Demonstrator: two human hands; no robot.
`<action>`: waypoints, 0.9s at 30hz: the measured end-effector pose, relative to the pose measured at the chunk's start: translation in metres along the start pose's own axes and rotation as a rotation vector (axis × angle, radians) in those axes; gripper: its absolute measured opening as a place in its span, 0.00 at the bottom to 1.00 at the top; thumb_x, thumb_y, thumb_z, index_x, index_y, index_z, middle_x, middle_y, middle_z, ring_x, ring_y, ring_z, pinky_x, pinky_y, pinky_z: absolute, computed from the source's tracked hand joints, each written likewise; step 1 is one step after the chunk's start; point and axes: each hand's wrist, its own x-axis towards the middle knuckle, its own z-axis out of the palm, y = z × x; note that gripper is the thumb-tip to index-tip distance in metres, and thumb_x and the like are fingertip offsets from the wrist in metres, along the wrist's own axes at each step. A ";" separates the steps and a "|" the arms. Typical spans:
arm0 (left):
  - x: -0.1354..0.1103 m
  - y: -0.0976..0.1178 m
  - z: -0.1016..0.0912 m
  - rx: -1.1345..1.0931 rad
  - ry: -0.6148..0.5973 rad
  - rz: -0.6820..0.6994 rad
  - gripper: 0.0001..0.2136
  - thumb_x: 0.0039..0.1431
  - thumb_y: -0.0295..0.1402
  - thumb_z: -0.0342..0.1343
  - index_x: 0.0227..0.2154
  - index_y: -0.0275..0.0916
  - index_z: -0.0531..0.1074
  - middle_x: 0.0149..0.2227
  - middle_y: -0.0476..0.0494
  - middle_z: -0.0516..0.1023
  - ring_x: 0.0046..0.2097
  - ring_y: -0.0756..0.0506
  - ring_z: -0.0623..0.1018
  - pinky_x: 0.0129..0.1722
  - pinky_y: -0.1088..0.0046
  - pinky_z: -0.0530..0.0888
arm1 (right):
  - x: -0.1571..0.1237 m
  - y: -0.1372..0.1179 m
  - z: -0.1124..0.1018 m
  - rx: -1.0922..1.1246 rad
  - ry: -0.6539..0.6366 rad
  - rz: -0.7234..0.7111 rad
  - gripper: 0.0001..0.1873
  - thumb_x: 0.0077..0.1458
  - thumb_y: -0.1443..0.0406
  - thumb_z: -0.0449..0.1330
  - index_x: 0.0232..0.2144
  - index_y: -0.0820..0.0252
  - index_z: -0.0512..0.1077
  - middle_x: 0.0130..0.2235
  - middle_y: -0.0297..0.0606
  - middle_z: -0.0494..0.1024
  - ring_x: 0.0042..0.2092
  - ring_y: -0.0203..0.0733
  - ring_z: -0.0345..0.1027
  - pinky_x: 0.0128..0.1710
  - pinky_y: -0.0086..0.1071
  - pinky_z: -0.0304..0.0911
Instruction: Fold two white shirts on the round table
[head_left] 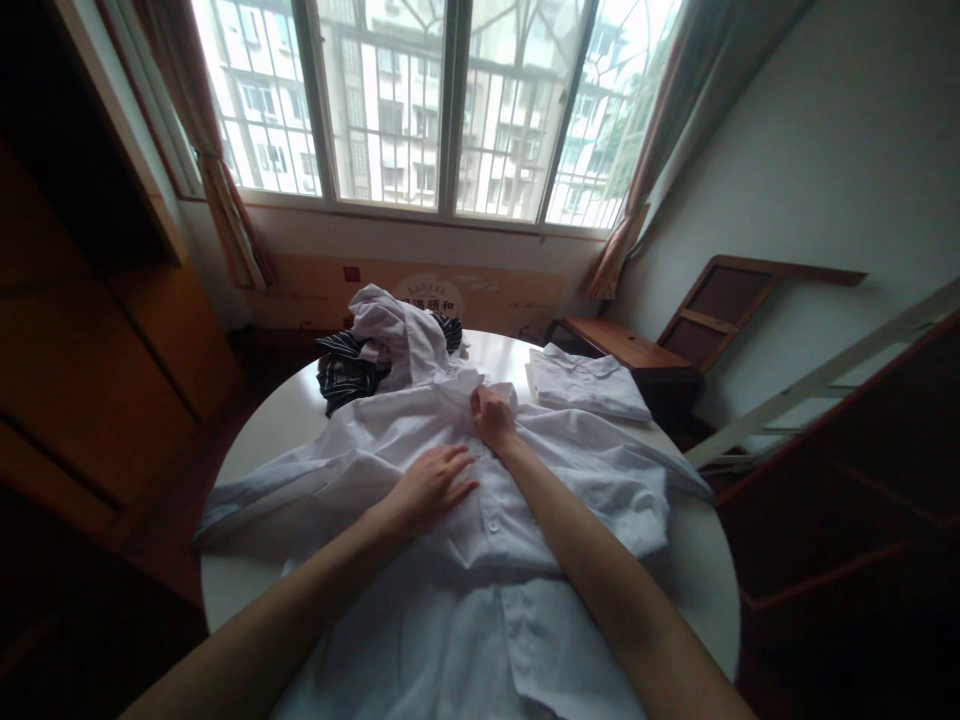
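Indoors, round white table (240, 585) by barred window (442, 100); left hand (431, 487) splayed on white shirt (480, 610); right hand (493, 418) curled, grip unclear.

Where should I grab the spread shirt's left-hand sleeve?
Probably pinch the sleeve at its outer end, coming from the table's left edge: it lies stretched that way, its tip reaching the rim, free of the left hand pressing the shirt front.
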 end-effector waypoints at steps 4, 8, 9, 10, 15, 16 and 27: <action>0.005 -0.043 -0.024 0.138 0.300 -0.187 0.13 0.56 0.34 0.48 0.43 0.37 0.69 0.47 0.40 0.72 0.50 0.43 0.69 0.51 0.64 0.63 | -0.004 0.004 -0.001 0.172 0.179 -0.005 0.09 0.56 0.70 0.47 0.31 0.62 0.66 0.32 0.40 0.72 0.36 0.39 0.64 0.38 0.29 0.56; -0.002 -0.091 -0.044 0.300 0.446 -0.607 0.20 0.53 0.35 0.50 0.48 0.33 0.63 0.49 0.34 0.69 0.52 0.39 0.67 0.51 0.61 0.61 | -0.008 0.002 -0.007 0.198 0.281 0.009 0.09 0.56 0.70 0.47 0.29 0.61 0.66 0.31 0.39 0.71 0.35 0.40 0.63 0.38 0.30 0.55; -0.005 -0.100 -0.046 0.314 0.428 -0.704 0.22 0.53 0.37 0.50 0.49 0.32 0.62 0.50 0.32 0.68 0.52 0.37 0.66 0.51 0.60 0.61 | -0.009 0.001 -0.009 0.189 0.289 0.021 0.09 0.56 0.69 0.46 0.30 0.60 0.65 0.31 0.39 0.71 0.35 0.40 0.62 0.38 0.30 0.55; -0.008 -0.108 -0.047 0.309 0.379 -0.775 0.23 0.53 0.39 0.50 0.50 0.32 0.62 0.50 0.31 0.68 0.53 0.36 0.66 0.50 0.59 0.61 | -0.010 -0.001 -0.011 0.178 0.290 0.032 0.09 0.57 0.68 0.46 0.30 0.61 0.65 0.32 0.39 0.71 0.36 0.40 0.62 0.39 0.30 0.55; -0.014 -0.122 -0.048 0.270 0.117 -0.839 0.19 0.51 0.43 0.48 0.40 0.34 0.68 0.48 0.31 0.69 0.50 0.34 0.67 0.48 0.59 0.61 | -0.014 -0.006 -0.020 0.138 0.245 0.089 0.11 0.58 0.67 0.43 0.33 0.61 0.65 0.35 0.41 0.70 0.40 0.42 0.60 0.43 0.32 0.53; -0.013 -0.121 -0.049 0.278 0.129 -0.827 0.16 0.51 0.41 0.48 0.38 0.35 0.68 0.47 0.33 0.69 0.49 0.35 0.68 0.47 0.60 0.62 | -0.014 -0.006 -0.021 0.137 0.235 0.090 0.11 0.58 0.67 0.44 0.34 0.62 0.65 0.35 0.42 0.70 0.40 0.42 0.60 0.44 0.33 0.52; -0.001 -0.102 -0.059 -0.469 0.396 -0.765 0.05 0.45 0.35 0.46 0.21 0.39 0.60 0.20 0.53 0.62 0.25 0.50 0.65 0.24 0.77 0.60 | -0.017 -0.013 -0.026 0.346 -0.015 0.263 0.12 0.53 0.68 0.46 0.35 0.62 0.68 0.33 0.39 0.73 0.36 0.38 0.66 0.37 0.27 0.58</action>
